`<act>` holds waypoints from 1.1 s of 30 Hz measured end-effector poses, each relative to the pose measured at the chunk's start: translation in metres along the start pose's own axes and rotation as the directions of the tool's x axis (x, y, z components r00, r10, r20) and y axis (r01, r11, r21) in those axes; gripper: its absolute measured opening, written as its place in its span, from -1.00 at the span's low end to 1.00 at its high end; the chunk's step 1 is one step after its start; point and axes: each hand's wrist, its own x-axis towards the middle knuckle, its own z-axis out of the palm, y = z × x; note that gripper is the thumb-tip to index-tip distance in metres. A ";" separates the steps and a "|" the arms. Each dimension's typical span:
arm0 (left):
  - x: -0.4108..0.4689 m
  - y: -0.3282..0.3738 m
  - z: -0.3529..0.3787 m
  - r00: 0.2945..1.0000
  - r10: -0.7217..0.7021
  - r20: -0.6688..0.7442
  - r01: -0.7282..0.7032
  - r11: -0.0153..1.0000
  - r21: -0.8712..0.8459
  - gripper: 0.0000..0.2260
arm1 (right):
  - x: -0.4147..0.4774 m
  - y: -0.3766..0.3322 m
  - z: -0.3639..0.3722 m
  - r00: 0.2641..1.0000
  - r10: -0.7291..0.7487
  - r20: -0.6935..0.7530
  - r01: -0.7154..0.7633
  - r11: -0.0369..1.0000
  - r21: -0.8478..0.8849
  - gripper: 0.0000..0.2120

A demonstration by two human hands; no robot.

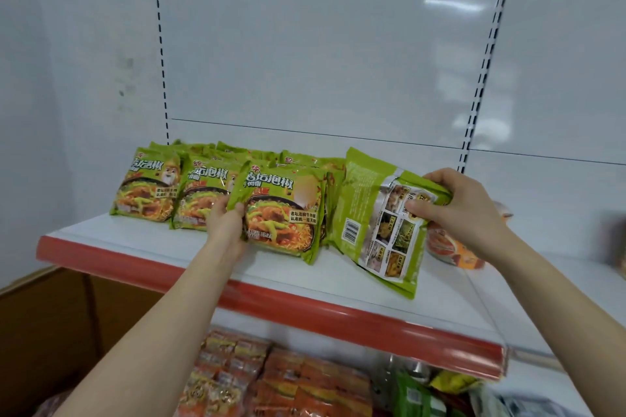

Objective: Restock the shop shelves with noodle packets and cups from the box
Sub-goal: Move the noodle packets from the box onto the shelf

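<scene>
Fingers of the left hand were curled around the left edge of a green noodle packet, the front one of a standing row on the white shelf. That packet faced outward, showing a bowl of noodles and large printed characters, and it leaned slightly back against the packets behind it.

The right hand gripped a small stack of green packets by its upper right edge, thumb on the printed back and fingers wrapped over the top. This stack was turned back side out, so a barcode and small cooking pictures showed, and it was tilted, its lower corner resting on the shelf just right of the front-facing row and touching it.

Further left on the shelf stood 2 more rows of the same green packets, all facing forward and packed close together. To the right of the stack, behind the right wrist, an orange packet lay on the shelf. A red price strip ran along the shelf's front edge. Below the shelf, orange noodle packets filled the lower level, and a brown cardboard box stood down to the left.
</scene>
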 end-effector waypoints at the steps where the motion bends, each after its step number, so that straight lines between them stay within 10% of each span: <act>1: 0.002 -0.003 0.002 0.999 0.031 -0.034 -0.029 0.997 0.065 -0.71 | -0.001 0.001 -0.002 1.000 0.001 -0.006 -0.001 1.000 -0.020 -0.75; 7: -0.001 -0.005 -0.001 0.936 0.348 -0.054 -0.239 0.742 0.626 -0.72 | -0.006 0.004 -0.003 1.000 -0.013 -0.012 0.012 0.997 -0.082 -0.76; 19: -0.015 0.006 -0.005 0.880 0.461 0.119 -0.344 0.441 0.829 -0.73 | -0.006 -0.003 -0.002 0.994 -0.080 -0.069 0.074 0.994 -0.086 -0.77; 22: -0.048 0.021 0.009 0.883 0.412 0.224 -0.453 0.622 0.639 -0.78 | -0.005 -0.012 0.001 0.974 -0.175 -0.145 0.164 0.983 -0.081 -0.78; 25: -0.079 0.047 0.028 0.947 0.033 0.319 -0.129 0.950 0.284 -0.59 | -0.007 -0.022 0.020 0.937 -0.324 -0.133 0.309 0.943 -0.123 -0.79; 30: -0.102 0.081 0.025 0.868 -0.184 0.461 0.148 0.982 0.114 -0.31 | -0.020 -0.019 0.065 0.756 -0.652 -0.051 0.605 0.726 -0.327 -0.83; 33: -0.110 0.084 0.016 0.879 -0.131 0.458 0.111 0.991 0.070 -0.46 | -0.024 -0.015 0.085 0.593 -0.805 -0.028 0.722 0.547 -0.425 -0.76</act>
